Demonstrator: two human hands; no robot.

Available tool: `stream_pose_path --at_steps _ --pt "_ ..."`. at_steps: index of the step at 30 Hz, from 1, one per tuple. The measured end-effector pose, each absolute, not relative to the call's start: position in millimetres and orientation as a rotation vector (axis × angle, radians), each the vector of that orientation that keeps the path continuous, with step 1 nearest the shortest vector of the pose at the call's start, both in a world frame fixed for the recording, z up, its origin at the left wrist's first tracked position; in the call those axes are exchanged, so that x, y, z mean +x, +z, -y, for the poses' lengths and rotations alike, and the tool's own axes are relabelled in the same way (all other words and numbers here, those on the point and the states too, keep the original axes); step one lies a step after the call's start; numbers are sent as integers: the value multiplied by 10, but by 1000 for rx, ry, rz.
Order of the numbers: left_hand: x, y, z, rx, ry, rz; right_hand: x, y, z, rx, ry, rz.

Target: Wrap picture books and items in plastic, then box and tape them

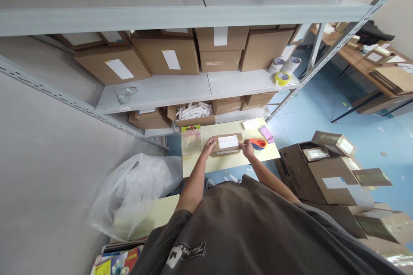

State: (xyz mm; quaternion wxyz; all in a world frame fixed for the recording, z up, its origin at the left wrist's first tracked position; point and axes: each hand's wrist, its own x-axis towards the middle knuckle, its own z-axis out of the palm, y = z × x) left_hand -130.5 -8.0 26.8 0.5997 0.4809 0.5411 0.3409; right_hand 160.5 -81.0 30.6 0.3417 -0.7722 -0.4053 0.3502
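Subject of record: one small cardboard carton [227,149], lying flat on the pale table [226,164], a white label [228,141] on its upper face.

Hands: the left hand [209,148] is at the carton's left end, fingers curled against its corner; whether it grips or merely steadies cannot be told. The right hand [247,148] is at the carton's right end, fingers drawn in as if pinching; whether on a shiny strip there or the carton's edge cannot be confirmed.

Surroundings: an orange-and-blue tape dispenser [258,143] sits just right of the carton, a blurred pink item [266,134] beyond that. A clear packet [191,139] lies to the carton's left. An open box of white pieces [193,111] stands on the shelf behind the carton.

Progress: labelling appears done and the top looks closed. Sealing at the right end is judged in hand; its completeness cannot be verified. The underside is unseen.
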Motion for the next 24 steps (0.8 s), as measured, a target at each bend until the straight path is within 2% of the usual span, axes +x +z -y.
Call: stream_pose_path --at_steps 6,17,24 --pt "-1110 236 136 1175 863 -1390 1556 271 753 -2052 893 1072" --pt "-1101 41 23 1125 712 -1460 1559 249 624 -1836 1166 975" --pt "-1078 -6 48 1128 662 -1495 1478 297 528 -1870 1057 1060"
